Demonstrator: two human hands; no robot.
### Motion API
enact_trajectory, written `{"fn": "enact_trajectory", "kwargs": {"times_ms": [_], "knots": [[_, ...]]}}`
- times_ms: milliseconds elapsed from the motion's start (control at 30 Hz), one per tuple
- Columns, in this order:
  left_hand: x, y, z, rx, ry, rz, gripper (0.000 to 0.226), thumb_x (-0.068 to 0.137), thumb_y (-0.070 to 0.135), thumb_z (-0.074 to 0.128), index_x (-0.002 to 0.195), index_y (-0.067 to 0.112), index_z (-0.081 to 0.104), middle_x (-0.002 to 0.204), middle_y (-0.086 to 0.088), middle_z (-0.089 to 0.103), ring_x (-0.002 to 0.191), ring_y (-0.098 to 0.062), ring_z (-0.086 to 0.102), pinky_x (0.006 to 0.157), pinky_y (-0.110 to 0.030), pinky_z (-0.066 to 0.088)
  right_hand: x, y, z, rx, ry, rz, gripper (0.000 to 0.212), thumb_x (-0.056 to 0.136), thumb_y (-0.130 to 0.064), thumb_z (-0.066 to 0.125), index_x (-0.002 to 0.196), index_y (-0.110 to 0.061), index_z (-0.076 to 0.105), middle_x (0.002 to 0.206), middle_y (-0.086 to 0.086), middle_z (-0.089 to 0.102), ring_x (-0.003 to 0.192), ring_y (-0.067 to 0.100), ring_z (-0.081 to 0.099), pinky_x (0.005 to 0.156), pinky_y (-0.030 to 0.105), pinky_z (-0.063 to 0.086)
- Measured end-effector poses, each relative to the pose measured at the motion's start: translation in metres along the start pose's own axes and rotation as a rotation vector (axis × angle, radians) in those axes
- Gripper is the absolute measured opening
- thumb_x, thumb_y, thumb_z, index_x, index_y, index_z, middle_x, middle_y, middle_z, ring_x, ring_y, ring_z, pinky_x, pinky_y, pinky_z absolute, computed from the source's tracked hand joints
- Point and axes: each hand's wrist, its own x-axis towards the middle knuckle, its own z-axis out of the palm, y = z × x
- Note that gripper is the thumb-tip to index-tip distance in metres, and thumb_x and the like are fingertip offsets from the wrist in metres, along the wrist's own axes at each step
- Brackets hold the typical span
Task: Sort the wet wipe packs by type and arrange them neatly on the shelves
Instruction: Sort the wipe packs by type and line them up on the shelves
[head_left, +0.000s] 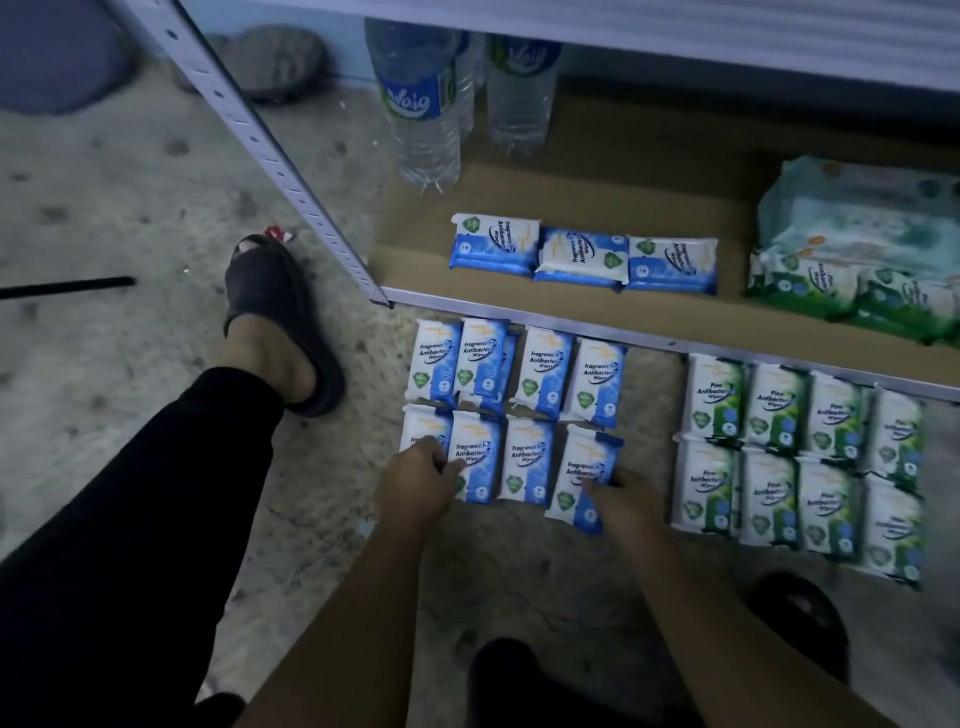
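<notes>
On the concrete floor (130, 208), just in front of the shelf's metal edge (519, 319), the blue packs (545, 371) of fragrance-free wipes lie face up in two rows of four; the green packs (769, 405) of pine wipes lie in two similar rows to their right, apart from them; the right hand (626, 501) grips the tilted pack (582, 462) at the right end of the near blue row, thumb laid on its printed face and fingers (623, 480) curled round its right edge, the pack sitting askew to its neighbours; the left hand (415, 486) is at the other end of that row, its fingers curled down over the lower part of the leftmost pack (421, 428) and touching the left edge of the next one; whether they pinch either, I cannot tell; on the cardboard-lined shelf (571, 197) three shelved blue packs (579, 254) lie side by side; shelved green packs (810, 286) lie at its right end, in front of a larger soft pack (857, 213); two water bottles (421, 104) stand at the back.
</notes>
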Motion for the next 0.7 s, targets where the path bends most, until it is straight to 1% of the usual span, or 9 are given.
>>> {"fn": "enact_trajectory", "kwargs": {"times_ms": [67, 167, 267, 333, 400, 467, 533, 633, 700], "knots": [[0.000, 0.001, -0.001, 0.006, -0.006, -0.008, 0.031, 0.088, 0.044, 0.069, 0.078, 0.019, 0.055, 0.070, 0.003, 0.057, 0.071, -0.019, 0.056, 0.060, -0.030, 0.040, -0.005, -0.005, 0.004, 0.048, -0.046, -0.034, 0.008, 0.091, -0.024, 0.072, 0.097, -0.019, 0.068, 0.092, 0.000, 0.069, 0.075, 0.011, 0.063, 0.063, 0.028, 0.052], [0.001, 0.002, -0.001, 0.010, -0.009, -0.015, 0.031, 0.089, 0.044, 0.069, 0.076, 0.022, 0.052, 0.069, 0.004, 0.056, 0.071, -0.018, 0.056, 0.060, -0.029, 0.040, -0.007, -0.019, 0.021, 0.109, -0.088, -0.074, 0.014, 0.091, -0.020, 0.072, 0.103, -0.014, 0.073, 0.097, 0.002, 0.071, 0.086, 0.018, 0.067, 0.078, 0.033, 0.056], [0.002, 0.001, 0.001, 0.016, 0.001, -0.015, 0.031, 0.089, 0.044, 0.069, 0.076, 0.022, 0.052, 0.070, 0.004, 0.057, 0.070, -0.017, 0.056, 0.060, -0.029, 0.042, -0.004, -0.029, 0.041, 0.124, -0.115, -0.058, 0.021, 0.092, -0.019, 0.071, 0.110, -0.010, 0.073, 0.102, 0.004, 0.073, 0.090, 0.020, 0.068, 0.081, 0.033, 0.055], [0.002, 0.000, 0.002, 0.016, 0.002, -0.013, 0.030, 0.089, 0.044, 0.068, 0.078, 0.021, 0.053, 0.070, 0.004, 0.057, 0.069, -0.016, 0.056, 0.059, -0.029, 0.040, -0.002, -0.033, 0.051, 0.116, -0.083, -0.044, 0.020, 0.092, -0.021, 0.070, 0.109, -0.010, 0.073, 0.104, 0.006, 0.074, 0.087, 0.020, 0.067, 0.076, 0.032, 0.053], [0.003, -0.001, 0.003, 0.011, 0.001, -0.013, 0.030, 0.089, 0.044, 0.068, 0.078, 0.021, 0.053, 0.071, 0.005, 0.057, 0.069, -0.014, 0.056, 0.059, -0.028, 0.040, -0.002, -0.038, 0.058, 0.125, -0.004, -0.040, 0.020, 0.089, -0.020, 0.073, 0.106, -0.012, 0.069, 0.100, 0.004, 0.072, 0.083, 0.019, 0.066, 0.072, 0.032, 0.051], [0.004, -0.002, 0.004, 0.008, 0.003, -0.008, 0.030, 0.089, 0.045, 0.068, 0.078, 0.021, 0.052, 0.072, 0.005, 0.058, 0.070, -0.014, 0.056, 0.059, -0.028, 0.042, -0.005, -0.041, 0.062, 0.155, 0.058, -0.051, 0.031, 0.082, -0.017, 0.079, 0.106, -0.016, 0.059, 0.093, -0.004, 0.066, 0.082, 0.015, 0.062, 0.072, 0.031, 0.048], [0.004, -0.003, 0.004, 0.015, 0.008, -0.003, 0.031, 0.089, 0.045, 0.068, 0.078, 0.022, 0.051, 0.071, 0.006, 0.057, 0.069, -0.013, 0.055, 0.058, -0.028, 0.041, -0.007, -0.045, 0.065, 0.180, 0.073, -0.030, 0.041, 0.077, -0.014, 0.083, 0.108, -0.017, 0.055, 0.091, -0.006, 0.062, 0.082, 0.016, 0.062, 0.074, 0.031, 0.048], [0.003, -0.002, 0.004, 0.053, 0.008, 0.008, 0.028, 0.090, 0.046, 0.065, 0.082, 0.023, 0.051, 0.074, 0.006, 0.058, 0.071, -0.014, 0.055, 0.058, -0.029, 0.042, -0.003, -0.047, 0.069, 0.227, 0.021, 0.046, 0.040, 0.075, -0.011, 0.084, 0.108, -0.012, 0.063, 0.094, 0.000, 0.066, 0.089, 0.023, 0.069, 0.077, 0.034, 0.055], [0.001, 0.001, 0.004, 0.058, 0.035, 0.026, 0.022, 0.091, 0.043, 0.064, 0.090, 0.024, 0.053, 0.084, 0.005, 0.062, 0.077, -0.016, 0.059, 0.063, -0.030, 0.047, 0.001, -0.047, 0.072, 0.227, -0.035, 0.077, 0.035, 0.076, -0.012, 0.084, 0.107, -0.011, 0.068, 0.099, 0.004, 0.072, 0.089, 0.025, 0.070, 0.079, 0.038, 0.058]]}}
